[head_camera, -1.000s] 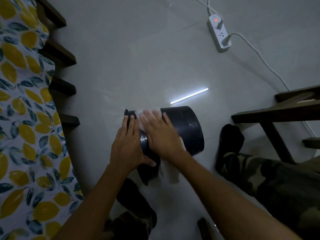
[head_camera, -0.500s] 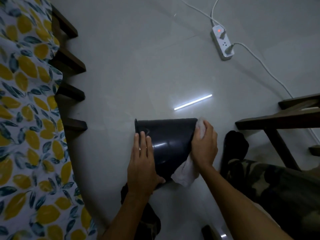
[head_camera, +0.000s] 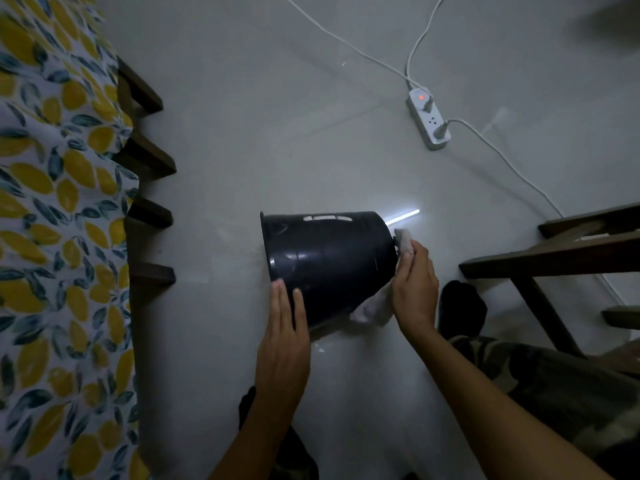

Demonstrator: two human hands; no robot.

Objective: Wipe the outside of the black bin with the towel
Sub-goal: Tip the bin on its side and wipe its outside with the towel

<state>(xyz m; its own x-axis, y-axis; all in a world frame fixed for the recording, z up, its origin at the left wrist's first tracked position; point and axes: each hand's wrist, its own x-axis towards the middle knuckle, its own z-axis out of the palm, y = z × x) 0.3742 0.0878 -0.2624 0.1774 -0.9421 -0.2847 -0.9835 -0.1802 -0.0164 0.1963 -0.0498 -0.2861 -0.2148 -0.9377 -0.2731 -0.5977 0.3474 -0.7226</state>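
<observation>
The black bin point(head_camera: 329, 261) lies on its side on the grey floor, rim to the left and base to the right. My left hand point(head_camera: 285, 337) rests flat on the bin's near side close to the rim, fingers together, steadying it. My right hand point(head_camera: 414, 289) presses a white towel point(head_camera: 403, 240) against the bin's base end; part of the towel hangs out below the hand beside the bin's lower edge.
A lemon-print cloth point(head_camera: 52, 237) over dark wooden slats point(head_camera: 149, 216) runs along the left. A power strip point(head_camera: 429, 121) with white cables lies at the back right. A dark wooden frame point(head_camera: 554, 261) and my camouflage-clad leg point(head_camera: 554, 386) fill the right.
My right hand slid the towel from the bin's side near the rim to its base end. The bin turned so its side faces up; my left hand shifted to its near edge.
</observation>
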